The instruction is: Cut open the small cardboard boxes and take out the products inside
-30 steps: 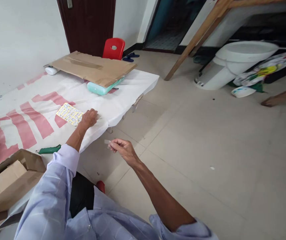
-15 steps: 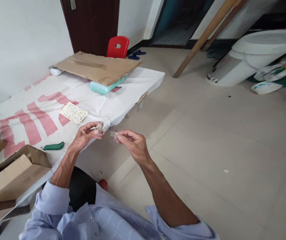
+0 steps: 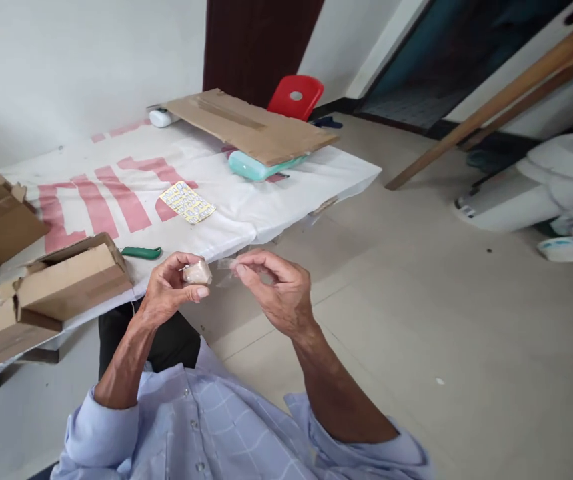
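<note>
"Several boxes (image 3: 79, 283) at the far left, on the cloth (image 3: 236, 230). Next along, a green handle (image 3: 142, 253), lying flat. What about the left hand?"

"Left hand (image 3: 162, 293): curled round a lump (image 3: 197, 273), fingers over the top, thumb along the near side. Palm not packed tight. Behind it, a sheet (image 3: 187, 202) of small printed shapes, flat on the cloth."

"Where's the lump, exactly?"

"In the air, in front of the table's near edge, out at the fingertips. Pale brown, with a shine like clear wrap. I'd judge it light. Firm or soft inside, can't tell; no dent shows."

"Best hold?"

"By its two sides, thumb against fingers, as now. Wrap could be slick, so a steady pinch, not a hard one. Nothing in it looks fragile to me, but that's a guess."

"And right of it?"

"Film (image 3: 225, 264), clear and thin, just beside the lump. Whether the two join, can't tell. Next to nothing in weight, I'd say; limp, likely to fold or cling to skin. Take it by one edge or corner."

"Right hand (image 3: 286, 293)?"

"Closed narrow, thumb and fingertips on the film's right end. Other fingers bent in. Can't tell if there's more film behind them."
</note>
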`<state>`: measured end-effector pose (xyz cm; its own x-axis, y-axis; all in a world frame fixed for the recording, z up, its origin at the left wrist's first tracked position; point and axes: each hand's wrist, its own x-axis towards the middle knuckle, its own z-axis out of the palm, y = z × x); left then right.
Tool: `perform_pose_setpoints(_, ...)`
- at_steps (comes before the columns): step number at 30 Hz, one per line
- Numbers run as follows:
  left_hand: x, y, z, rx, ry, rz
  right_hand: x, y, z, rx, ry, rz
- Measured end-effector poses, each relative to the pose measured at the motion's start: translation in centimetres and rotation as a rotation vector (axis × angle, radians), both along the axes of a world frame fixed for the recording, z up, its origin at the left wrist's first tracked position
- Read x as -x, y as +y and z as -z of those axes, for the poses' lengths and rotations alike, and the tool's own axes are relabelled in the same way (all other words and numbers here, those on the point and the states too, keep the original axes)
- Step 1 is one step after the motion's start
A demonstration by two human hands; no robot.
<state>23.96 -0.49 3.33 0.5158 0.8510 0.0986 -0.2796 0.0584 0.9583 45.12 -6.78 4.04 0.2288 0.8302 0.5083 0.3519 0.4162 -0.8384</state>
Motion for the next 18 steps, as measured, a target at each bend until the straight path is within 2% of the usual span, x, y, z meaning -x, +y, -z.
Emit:
perform_pose_setpoints(5, 3.0, -3.3, -0.4, -0.007, -0.105, -0.071, 2.9, -0.5, -1.2, -0.135, -0.176, -0.07)
perform_pose_setpoints(9, 4.8, -5.7, -1.2, -0.045, -0.108, -0.082, 4.5, -1.1, -2.2, -0.39, -0.323, -0.133)
perform_pose_setpoints(13, 6.0, -7.5, -1.9, -0.067, -0.131, -0.111, 5.1, -1.9, -3.0, -0.642, -0.513, -0.138)
perform_pose_setpoints(18, 6.7, -8.9, -2.9, -0.094, -0.129, -0.068, 5.1, -2.8, -3.6, -0.838, -0.673, -0.139)
